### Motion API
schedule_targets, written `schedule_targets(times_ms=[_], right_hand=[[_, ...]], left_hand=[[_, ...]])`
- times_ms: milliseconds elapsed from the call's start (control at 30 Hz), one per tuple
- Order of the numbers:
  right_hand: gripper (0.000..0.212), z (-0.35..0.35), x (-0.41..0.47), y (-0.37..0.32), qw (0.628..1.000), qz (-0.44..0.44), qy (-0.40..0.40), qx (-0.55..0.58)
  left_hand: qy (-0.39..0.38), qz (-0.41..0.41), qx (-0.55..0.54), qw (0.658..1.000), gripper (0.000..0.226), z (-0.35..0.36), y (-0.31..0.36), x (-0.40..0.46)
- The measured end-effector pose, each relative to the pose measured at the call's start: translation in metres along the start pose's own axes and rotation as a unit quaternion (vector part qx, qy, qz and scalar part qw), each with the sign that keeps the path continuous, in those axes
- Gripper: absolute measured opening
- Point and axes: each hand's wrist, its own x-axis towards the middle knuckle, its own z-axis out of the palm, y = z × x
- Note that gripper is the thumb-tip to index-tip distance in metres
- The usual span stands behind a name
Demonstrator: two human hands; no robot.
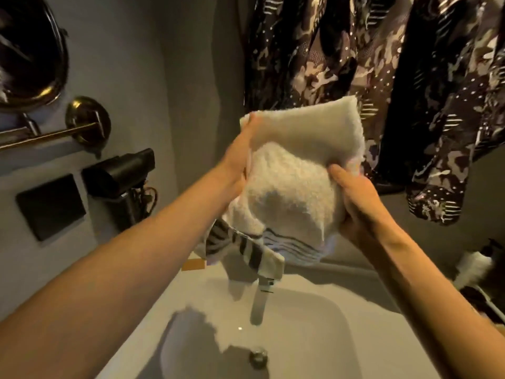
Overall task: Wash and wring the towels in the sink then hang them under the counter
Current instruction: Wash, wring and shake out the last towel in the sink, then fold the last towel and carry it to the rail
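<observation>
Above the white sink [363, 318], seen from the head camera, a white towel [295, 181] with a striped hem is held up in both hands, clear of the basin and faucet [259, 302]. It looks unwetted, so washing, wringing and hanging all seem left to do. Both forearms reach forward. The left hand [240, 157] grips the towel's left edge, fingers curled behind; the right hand [355, 198] clasps its right side, thumb on top.

1. No text, label, brand, number or sign can be read anywhere in the view.
2. The patterned garments [382, 64] beyond the hands carry only camouflage shapes, dots and stripes, no letters.
</observation>
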Motion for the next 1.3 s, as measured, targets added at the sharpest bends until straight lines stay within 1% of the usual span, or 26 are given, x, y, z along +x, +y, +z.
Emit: schedule_targets(times_ms=[67, 100, 133, 200, 233, 267, 300, 333, 367, 400, 467, 500, 533, 600, 633, 700, 767, 833, 900, 933, 1000, 1033, 1100, 1200, 1233, 1300], right_hand=[[0.028, 0.002, -0.001, 0.008, 0.994, 0.101, 0.019, 0.039], [0.031, -0.001, -0.005, 0.014, 0.989, 0.139, 0.036, 0.035], [0.034, -0.005, -0.011, 0.024, 0.983, 0.173, 0.050, 0.025], [0.038, -0.019, -0.028, 0.047, 0.971, 0.223, 0.087, 0.025], [0.036, -0.031, -0.038, 0.057, 0.963, 0.247, 0.103, 0.031], [0.034, -0.041, -0.048, 0.063, 0.955, 0.271, 0.112, 0.035], [0.032, -0.054, -0.059, 0.064, 0.950, 0.288, 0.114, 0.031], [0.032, -0.067, -0.068, 0.062, 0.949, 0.294, 0.108, 0.034], [0.034, -0.083, -0.077, 0.057, 0.951, 0.289, 0.104, 0.037], [0.034, -0.096, -0.085, 0.051, 0.957, 0.271, 0.095, 0.048], [0.030, -0.122, -0.105, 0.041, 0.970, 0.215, 0.076, 0.085], [0.030, -0.133, -0.117, 0.043, 0.973, 0.202, 0.070, 0.085], [0.032, -0.141, -0.128, 0.050, 0.975, 0.205, 0.060, 0.062], [0.034, -0.167, -0.148, 0.067, 0.975, 0.208, 0.066, -0.030], [0.034, -0.180, -0.156, 0.074, 0.973, 0.201, 0.083, -0.070], [0.027, -0.219, -0.177, 0.076, 0.965, 0.205, 0.124, -0.106], [0.017, -0.259, -0.207, 0.080, 0.957, 0.216, 0.156, -0.114], [0.019, -0.302, -0.239, 0.090, 0.950, 0.228, 0.165, -0.136], [0.025, -0.362, -0.276, 0.108, 0.938, 0.263, 0.166, -0.157], [0.026, -0.390, -0.296, 0.120, 0.930, 0.285, 0.165, -0.161], [0.028, -0.440, -0.335, 0.144, 0.917, 0.319, 0.172, -0.164], [0.032, -0.461, -0.356, 0.155, 0.909, 0.341, 0.176, -0.161], [0.039, -0.501, -0.402, 0.172, 0.890, 0.394, 0.190, -0.127], [0.046, -0.536, -0.450, 0.209, 0.845, 0.478, 0.216, -0.104], [0.045, -0.544, -0.465, 0.219, 0.833, 0.495, 0.227, -0.100], [0.038, -0.554, -0.483, 0.232, 0.822, 0.514, 0.227, -0.098]], left_hand=[[-0.006, -0.112, 0.009, 0.994, 0.066, -0.026, -0.068, -0.014], [-0.032, -0.178, 0.012, 0.983, 0.072, -0.043, -0.105, -0.026], [-0.043, -0.235, -0.009, 0.971, 0.072, -0.059, -0.139, -0.041], [-0.051, -0.309, -0.094, 0.945, 0.055, -0.074, -0.186, -0.064], [-0.063, -0.344, -0.134, 0.927, 0.042, -0.071, -0.199, -0.077], [-0.070, -0.362, -0.144, 0.918, 0.034, -0.066, -0.203, -0.088], [-0.076, -0.363, -0.147, 0.917, 0.033, -0.063, -0.209, -0.099], [-0.081, -0.356, -0.134, 0.921, 0.041, -0.057, -0.206, -0.110], [-0.089, -0.342, -0.109, 0.929, 0.055, -0.049, -0.203, -0.116], [-0.111, -0.320, -0.100, 0.936, 0.063, -0.037, -0.191, -0.123], [-0.150, -0.293, -0.096, 0.939, 0.060, -0.011, -0.191, -0.128], [-0.160, -0.290, -0.066, 0.941, 0.059, 0.005, -0.193, -0.132], [-0.154, -0.287, -0.018, 0.945, 0.061, 0.018, -0.198, -0.135], [-0.134, -0.271, 0.101, 0.948, 0.066, 0.045, -0.215, -0.144], [-0.124, -0.262, 0.155, 0.944, 0.066, 0.054, -0.224, -0.149], [-0.110, -0.261, 0.219, 0.934, 0.065, 0.079, -0.244, -0.170], [-0.121, -0.260, 0.254, 0.924, 0.066, 0.105, -0.269, -0.199], [-0.123, -0.265, 0.270, 0.917, 0.056, 0.133, -0.300, -0.233], [-0.112, -0.306, 0.244, 0.913, 0.045, 0.167, -0.339, -0.275], [-0.102, -0.335, 0.229, 0.908, 0.045, 0.180, -0.359, -0.297], [-0.089, -0.387, 0.218, 0.892, 0.056, 0.198, -0.399, -0.337], [-0.089, -0.404, 0.225, 0.882, 0.056, 0.209, -0.419, -0.359], [-0.069, -0.448, 0.230, 0.861, 0.045, 0.232, -0.456, -0.401], [-0.002, -0.517, 0.213, 0.829, 0.049, 0.246, -0.494, -0.453], [0.015, -0.527, 0.215, 0.822, 0.050, 0.249, -0.507, -0.470], [0.042, -0.531, 0.219, 0.817, 0.052, 0.251, -0.527, -0.493]])
